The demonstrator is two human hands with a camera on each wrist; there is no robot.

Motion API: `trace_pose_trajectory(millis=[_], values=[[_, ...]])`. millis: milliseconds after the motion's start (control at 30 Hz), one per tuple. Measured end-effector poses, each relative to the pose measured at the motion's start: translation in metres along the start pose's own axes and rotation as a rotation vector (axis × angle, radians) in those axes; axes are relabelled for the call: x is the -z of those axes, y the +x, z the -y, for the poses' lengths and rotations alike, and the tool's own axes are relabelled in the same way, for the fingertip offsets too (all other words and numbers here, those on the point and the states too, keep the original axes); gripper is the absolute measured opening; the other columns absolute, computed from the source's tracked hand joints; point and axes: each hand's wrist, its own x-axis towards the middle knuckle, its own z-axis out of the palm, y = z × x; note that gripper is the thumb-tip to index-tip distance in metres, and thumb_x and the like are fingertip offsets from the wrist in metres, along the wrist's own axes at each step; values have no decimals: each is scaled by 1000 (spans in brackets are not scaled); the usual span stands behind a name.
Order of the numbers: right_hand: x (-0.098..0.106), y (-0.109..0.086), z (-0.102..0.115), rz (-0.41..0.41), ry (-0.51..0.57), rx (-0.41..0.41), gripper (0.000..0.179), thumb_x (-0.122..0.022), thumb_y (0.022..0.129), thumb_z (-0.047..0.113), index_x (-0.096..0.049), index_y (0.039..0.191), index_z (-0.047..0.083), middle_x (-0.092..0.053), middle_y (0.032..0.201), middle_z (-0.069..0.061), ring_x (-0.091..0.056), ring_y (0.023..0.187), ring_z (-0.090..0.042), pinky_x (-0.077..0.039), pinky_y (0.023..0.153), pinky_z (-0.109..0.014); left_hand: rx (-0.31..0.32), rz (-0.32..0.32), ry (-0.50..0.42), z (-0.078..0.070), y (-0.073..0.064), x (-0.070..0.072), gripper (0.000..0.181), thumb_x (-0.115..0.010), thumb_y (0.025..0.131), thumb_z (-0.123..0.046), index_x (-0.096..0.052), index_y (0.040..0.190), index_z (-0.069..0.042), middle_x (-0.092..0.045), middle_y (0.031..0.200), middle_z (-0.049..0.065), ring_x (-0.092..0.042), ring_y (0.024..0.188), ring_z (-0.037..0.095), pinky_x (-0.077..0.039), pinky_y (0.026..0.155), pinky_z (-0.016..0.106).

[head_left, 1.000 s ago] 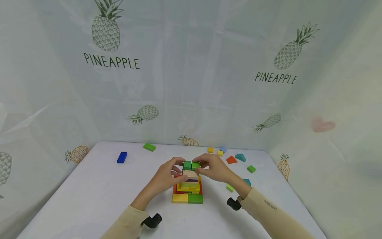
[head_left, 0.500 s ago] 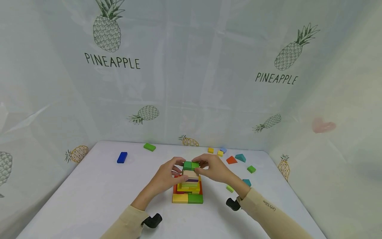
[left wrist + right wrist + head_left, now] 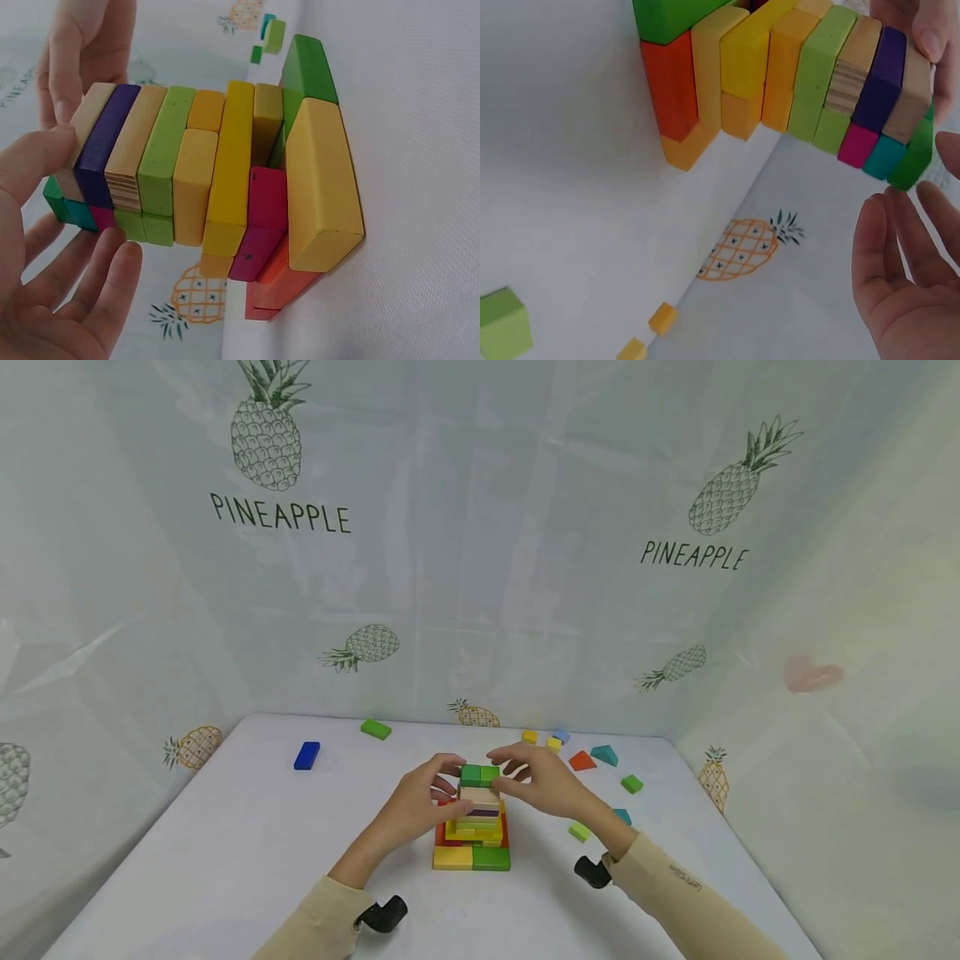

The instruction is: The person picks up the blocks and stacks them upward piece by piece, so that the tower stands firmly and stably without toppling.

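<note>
A tower of coloured wooden blocks (image 3: 477, 832) stands mid-table, with yellow, red, light green, purple and plain wood layers. Two green blocks (image 3: 471, 775) lie side by side on top. My left hand (image 3: 416, 802) steadies the tower near its top: the thumb touches a plain wood block (image 3: 91, 120), and the fingers reach round to the pink and teal blocks (image 3: 80, 215) behind. My right hand (image 3: 547, 781) hovers at the tower's right side, fingers loosely bent and apart. In the right wrist view a small gap shows between its fingertips and the green top block (image 3: 915, 161).
A blue block (image 3: 307, 756) and a green block (image 3: 376, 729) lie at the back left. To the right are scattered yellow cubes (image 3: 529, 737), an orange triangle (image 3: 582, 762), teal triangles (image 3: 604, 755) and green blocks (image 3: 632, 784). A pineapple-print cloth (image 3: 480, 568) hangs behind the table.
My right hand has let go of the right green top block and drawn slightly right. That block now sits flush beside the other green one. My left hand has stayed in place.
</note>
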Motion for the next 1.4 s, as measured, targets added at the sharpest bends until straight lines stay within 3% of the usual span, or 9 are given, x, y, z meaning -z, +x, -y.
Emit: trace_pose_trajectory(millis=[300, 633, 900, 1400], values=[[27, -47, -38, -42, -61, -78, 37, -80, 97, 17, -71, 132, 12, -73, 121, -3, -70, 102, -18, -63, 86, -32, 10, -2, 4, -3, 0, -1, 66, -87, 90, -39, -56, 146, -22, -65, 136, 2, -67, 109, 17, -62, 96, 41], [21, -102, -84, -51, -125, -209, 37, -85, 91, 12, -73, 124, 3, -73, 117, -14, -69, 97, -30, -63, 79, -33, 14, 3, 6, -5, -1, 0, 66, -87, 90, -38, -55, 146, -23, -65, 137, 2, -67, 109, 17, -61, 96, 41], [12, -115, -96, -20, -155, -292, 37, -88, 85, 7, -74, 119, 1, -72, 104, -3, -68, 89, -18, -61, 74, -27, 20, -1, 11, -4, -2, 1, 68, -87, 90, -38, -55, 148, -21, -65, 137, 3, -67, 110, 18, -62, 96, 42], [7, -114, -97, -22, -150, -296, 36, -87, 85, 3, -74, 118, 2, -72, 102, -1, -66, 87, -13, -59, 74, -24, 23, -2, 21, -5, -2, 1, 68, -87, 90, -38, -55, 147, -21, -65, 137, 3, -66, 110, 18, -61, 97, 42]])
